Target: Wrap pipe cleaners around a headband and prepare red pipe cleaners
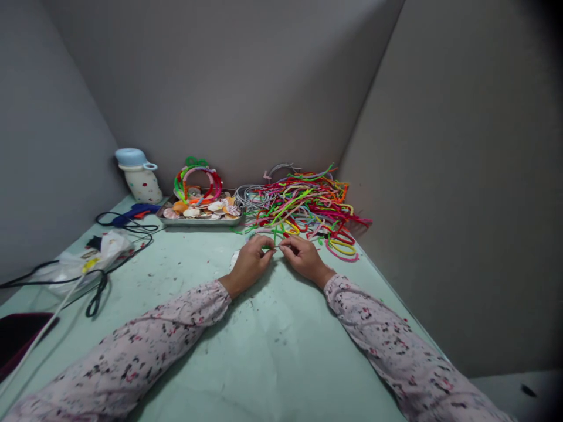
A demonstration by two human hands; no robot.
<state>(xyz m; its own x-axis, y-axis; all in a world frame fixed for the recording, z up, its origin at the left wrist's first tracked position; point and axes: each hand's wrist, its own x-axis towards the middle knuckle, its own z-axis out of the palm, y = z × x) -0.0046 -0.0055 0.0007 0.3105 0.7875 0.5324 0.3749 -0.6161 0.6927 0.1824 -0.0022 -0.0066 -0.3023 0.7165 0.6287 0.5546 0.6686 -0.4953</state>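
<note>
Over the middle of the table, my left hand [252, 259] and my right hand [305, 259] meet almost fingertip to fingertip. Both are closed in a pinch. A thin green pipe cleaner [275, 239] shows between the fingertips, small and partly hidden by them. Just beyond my hands lies a heap of many-coloured pipe cleaners [303, 199], with yellow and red loops at its near right side. A small whitish piece [234, 257] lies by my left hand, partly covered by it.
A metal tray [200, 222] holds seashells and bent pipe-cleaner rings [217, 183]. Grey wire coils [251, 197] lie beside it. At left stand a white bottle with a blue lid [141, 183], a blue tool [134, 214], black cables [102, 287] and a plastic bag [112, 246]. Walls enclose the table.
</note>
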